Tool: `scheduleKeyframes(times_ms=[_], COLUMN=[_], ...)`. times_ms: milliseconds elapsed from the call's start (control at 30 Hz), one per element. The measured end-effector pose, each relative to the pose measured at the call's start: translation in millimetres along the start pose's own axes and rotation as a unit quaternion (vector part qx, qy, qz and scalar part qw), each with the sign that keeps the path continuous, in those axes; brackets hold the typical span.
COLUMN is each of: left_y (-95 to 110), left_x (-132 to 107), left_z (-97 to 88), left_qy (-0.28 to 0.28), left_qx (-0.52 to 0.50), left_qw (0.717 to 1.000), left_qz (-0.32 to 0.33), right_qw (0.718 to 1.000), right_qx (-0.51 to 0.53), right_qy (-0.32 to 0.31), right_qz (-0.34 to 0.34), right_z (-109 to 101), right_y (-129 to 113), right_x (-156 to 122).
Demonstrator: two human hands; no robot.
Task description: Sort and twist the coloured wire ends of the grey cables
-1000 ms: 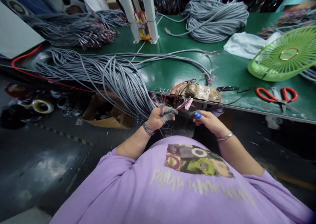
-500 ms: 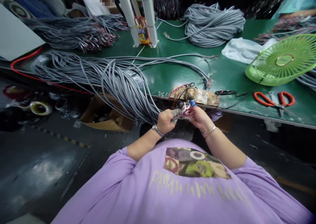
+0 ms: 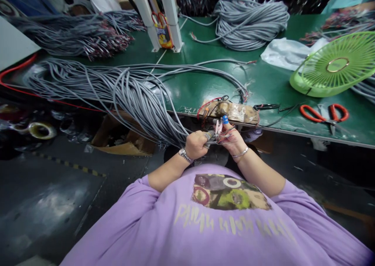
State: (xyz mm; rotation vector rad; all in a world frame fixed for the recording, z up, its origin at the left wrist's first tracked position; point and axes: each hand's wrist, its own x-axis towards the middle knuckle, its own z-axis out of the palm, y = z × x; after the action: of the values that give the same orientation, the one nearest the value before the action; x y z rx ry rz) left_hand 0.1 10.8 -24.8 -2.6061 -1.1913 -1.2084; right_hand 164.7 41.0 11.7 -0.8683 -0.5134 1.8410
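My left hand (image 3: pixel 196 145), with a watch at its wrist, is closed round the end of a thick bundle of grey cables (image 3: pixel 146 106). Thin, mostly reddish wire ends (image 3: pixel 227 136) fan out of that end. They lie across my right hand (image 3: pixel 236 145), which holds them from the other side, the blue-wrapped tip of one digit pointing up. A pinkish-white piece (image 3: pixel 218 126) shows between the hands, too small to make out. Just beyond, on the table edge, sits a worn, taped brown block (image 3: pixel 234 111) with wires attached.
Red-handled scissors (image 3: pixel 325 115) and a green fan (image 3: pixel 336 65) are on the green table (image 3: pixel 202 80) at right. A coiled grey cable (image 3: pixel 252 22) lies behind, more cables (image 3: pixel 73 35) at back left. A white post (image 3: pixel 172 20) stands there. Below is an open cardboard box (image 3: pixel 125 145).
My right hand has shifted slightly left and turned, so its blue-wrapped digit points up and the wires spread over the palm. My left hand keeps its hold on the cables. The view has tilted slightly.
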Motion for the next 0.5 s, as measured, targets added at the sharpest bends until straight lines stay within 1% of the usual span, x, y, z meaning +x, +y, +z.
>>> scheduleKeyframes(times_ms=[67,167,300,400,500], left_y=[0,2,4,4,6], left_x=[0,0,-1,-1,-2], left_z=[-0.6,-1.8,-4.7,-9.4,-16.9], left_qy=[-0.011,-0.011,-0.028,-0.044,-0.030], left_qx=[0.014,0.027,0.000,-0.010,-0.010], left_qw=[1.000,0.999,0.999,0.999,0.999], left_qz=[0.006,0.018,0.017,0.009,0.024], right_qw=[1.000,0.999,1.000,1.000,1.000], right_qx=[-0.018,-0.029,-0.004,0.006,0.002], right_qy=[-0.010,-0.022,0.001,0.006,-0.001], right_qz=[-0.009,-0.030,0.002,0.009,0.018], right_z=[1,2,5,3,-6], right_y=[-1,-3,-4,-2,3], right_x=[-2,-5,-8,-8,-6])
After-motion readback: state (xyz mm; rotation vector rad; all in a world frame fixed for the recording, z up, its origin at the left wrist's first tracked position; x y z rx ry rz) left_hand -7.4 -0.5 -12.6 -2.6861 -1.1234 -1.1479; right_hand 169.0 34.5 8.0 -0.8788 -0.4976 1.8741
